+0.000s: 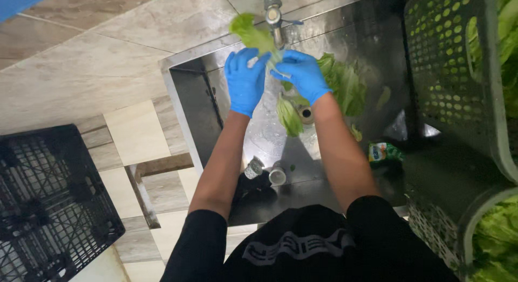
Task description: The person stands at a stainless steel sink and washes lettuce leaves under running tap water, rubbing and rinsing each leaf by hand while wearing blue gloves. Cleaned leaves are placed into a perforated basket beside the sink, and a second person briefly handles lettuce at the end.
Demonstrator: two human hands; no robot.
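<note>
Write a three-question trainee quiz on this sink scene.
1. True or false: both hands, left hand and right hand, wear blue gloves.
2. What do the hands hold under the tap? A) lettuce leaf B) sponge C) plate
3. What colour is the crate on the floor?

Key: 1 true. 2 A. 3 black.

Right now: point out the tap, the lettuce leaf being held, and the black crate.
tap [274, 15]: head view, on its metal body.
lettuce leaf [251, 34]: head view, upper blade.
black crate [51, 206]: head view, lattice top.
</note>
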